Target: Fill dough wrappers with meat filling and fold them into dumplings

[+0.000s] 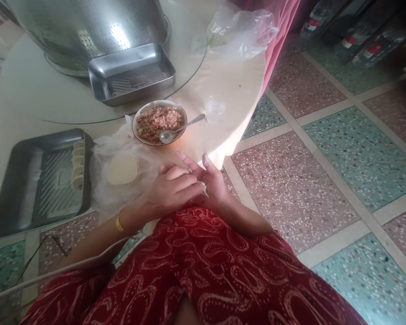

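My left hand [172, 187], with a yellow band at its wrist, has its fingers curled over a dumpling wrapper [205, 190]. Only a small pale edge of the wrapper shows, by the fingertips; the rest is hidden. Close against it, my right hand [214, 183] is turned palm up, its thumb and a finger spread apart. Left of the hands lies a stack of round wrappers [122, 169] on a clear plastic bag [99, 180]. Beyond them stands a bowl [134, 131] of minced filling [160, 118], a spoon [169, 135] resting in it.
A metal tray [20, 180] at left holds a row of dumplings [77, 164]. An empty metal tray [131, 92] leans near a large perforated steel pot [88, 31] on the glass turntable [186, 49]. A plastic bag [240, 31] lies near the table's right edge.
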The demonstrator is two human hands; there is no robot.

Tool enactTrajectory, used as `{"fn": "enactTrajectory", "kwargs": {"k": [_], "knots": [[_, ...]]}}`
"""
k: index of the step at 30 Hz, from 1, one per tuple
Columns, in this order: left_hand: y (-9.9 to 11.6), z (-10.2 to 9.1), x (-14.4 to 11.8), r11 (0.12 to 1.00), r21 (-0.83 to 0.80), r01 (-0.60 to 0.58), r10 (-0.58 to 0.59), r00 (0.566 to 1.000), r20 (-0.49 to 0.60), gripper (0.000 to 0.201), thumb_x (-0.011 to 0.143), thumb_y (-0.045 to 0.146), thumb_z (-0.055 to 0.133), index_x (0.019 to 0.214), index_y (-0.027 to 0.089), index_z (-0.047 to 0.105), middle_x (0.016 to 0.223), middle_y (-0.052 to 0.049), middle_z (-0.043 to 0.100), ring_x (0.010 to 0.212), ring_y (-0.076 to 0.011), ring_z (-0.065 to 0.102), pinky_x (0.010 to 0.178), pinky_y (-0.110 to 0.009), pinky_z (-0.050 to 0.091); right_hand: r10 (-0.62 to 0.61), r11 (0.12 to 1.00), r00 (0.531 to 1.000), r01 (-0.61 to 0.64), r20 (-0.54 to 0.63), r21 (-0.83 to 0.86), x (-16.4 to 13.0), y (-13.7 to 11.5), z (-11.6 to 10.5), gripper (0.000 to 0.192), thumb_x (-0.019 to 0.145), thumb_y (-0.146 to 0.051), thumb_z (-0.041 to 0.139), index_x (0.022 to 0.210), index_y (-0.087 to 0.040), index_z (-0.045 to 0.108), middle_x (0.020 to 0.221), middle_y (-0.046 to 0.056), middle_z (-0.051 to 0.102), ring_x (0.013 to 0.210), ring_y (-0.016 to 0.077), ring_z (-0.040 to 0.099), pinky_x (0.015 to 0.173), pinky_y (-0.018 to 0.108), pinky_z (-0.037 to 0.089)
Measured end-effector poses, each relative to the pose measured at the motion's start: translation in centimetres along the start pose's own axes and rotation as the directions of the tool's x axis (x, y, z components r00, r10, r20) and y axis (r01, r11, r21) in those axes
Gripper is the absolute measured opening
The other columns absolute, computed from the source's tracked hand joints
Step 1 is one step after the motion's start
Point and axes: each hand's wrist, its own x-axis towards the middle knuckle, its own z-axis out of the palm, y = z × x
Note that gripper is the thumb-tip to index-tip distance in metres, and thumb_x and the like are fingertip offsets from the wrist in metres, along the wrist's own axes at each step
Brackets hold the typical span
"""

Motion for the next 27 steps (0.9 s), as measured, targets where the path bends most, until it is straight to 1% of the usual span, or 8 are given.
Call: {"fn": "enactTrajectory", "kwargs": {"k": [4,8,11,13,17,20,23,27], "knots": [[-0.1,-0.1,-0.1,0.966,0.179,-0.186,0.187,0.982,0.011,0.009,0.099,0.027,0.058,0.105,0.028,0.063,0.083,0.005,0.07,0.077,-0.0166,0.063,0.074,-0.033,0.049,0.004,1.0,1.0,-0.004,0.002,-0.03,-0.1,-0.2,0.1,0.078,0.097,-0.066,0.004,0.148,-0.019,0.039,0.1,0.006,0.071,0.05,0.0109,0.05,0.049,0.024,0.044],[-0.2,0.1,-0.5,0.973,0.182,-0.143,0.135,0.989,0.055,0.011,0.101,0.029,0.056,0.108,0.027,0.064,0.083,0.005,0.07,0.078,-0.0162,0.064,0.072,-0.032,0.049,0.0,0.996,1.0,0.001,0.015,-0.084,-0.1,-0.1,0.1,0.075,0.098,-0.066,0.01,0.147,-0.019,0.041,0.101,0.006,0.072,0.054,0.0119,0.053,0.047,0.023,0.039],[-0.5,0.5,-1.0,0.986,0.112,-0.126,0.113,0.987,0.115,0.01,0.101,0.032,0.054,0.103,0.03,0.063,0.086,0.006,0.07,0.082,-0.0161,0.065,0.074,-0.032,0.049,-0.007,0.995,1.0,0.007,-0.005,-0.095,-0.2,0.0,0.3,0.074,0.098,-0.063,0.01,0.146,-0.018,0.044,0.095,0.007,0.073,0.062,0.0145,0.059,0.053,0.024,0.045],[-0.6,0.7,-1.2,0.99,0.075,-0.121,0.111,0.985,0.129,0.011,0.101,0.032,0.055,0.108,0.034,0.063,0.093,0.006,0.07,0.088,-0.0169,0.065,0.079,-0.033,0.049,-0.016,0.996,1.0,0.015,-0.009,-0.093,-0.4,0.1,0.4,0.073,0.099,-0.059,0.008,0.145,-0.017,0.046,0.091,0.007,0.073,0.064,0.0153,0.06,0.058,0.026,0.049],[-0.6,0.3,-1.5,0.993,0.068,-0.1,0.096,0.994,0.055,0.022,0.098,0.038,0.059,0.119,0.034,0.061,0.105,0.004,0.07,0.095,-0.0186,0.063,0.085,-0.035,0.047,-0.032,0.997,0.999,0.032,-0.003,-0.075,-0.6,0.2,0.3,0.071,0.1,-0.056,0.007,0.142,-0.018,0.05,0.083,0.005,0.072,0.058,0.0145,0.058,0.059,0.028,0.052],[-0.5,-0.3,-1.8,0.992,0.117,-0.051,0.057,0.997,-0.052,0.023,0.094,0.04,0.066,0.114,0.03,0.063,0.107,0.003,0.069,0.092,-0.0189,0.062,0.083,-0.034,0.045,-0.06,0.997,0.998,0.06,0.011,-0.051,-0.6,0.3,-0.1,0.069,0.098,-0.064,0.017,0.14,-0.024,0.053,0.089,0.005,0.073,0.06,0.0149,0.061,0.058,0.029,0.053],[-0.3,-0.4,-2.1,0.991,0.131,0.027,-0.017,0.997,-0.076,0.012,0.095,0.035,0.064,0.105,0.027,0.064,0.104,0.003,0.07,0.089,-0.0183,0.062,0.08,-0.034,0.045,-0.096,0.995,0.995,0.097,0.017,-0.024,-0.3,0.7,-0.6,0.065,0.095,-0.069,0.027,0.137,-0.028,0.056,0.107,0.006,0.074,0.074,0.0176,0.067,0.066,0.034,0.058],[0.1,0.0,-1.9,0.989,0.14,0.042,-0.026,0.993,-0.117,0.005,0.096,0.03,0.062,0.095,0.026,0.062,0.091,0.002,0.071,0.083,-0.0182,0.062,0.073,-0.036,0.048,-0.126,0.992,0.992,0.126,0.001,-0.012,0.0,1.0,-0.7,0.062,0.093,-0.069,0.031,0.13,-0.029,0.06,0.126,0.007,0.07,0.096,0.0195,0.069,0.075,0.036,0.059]]}}
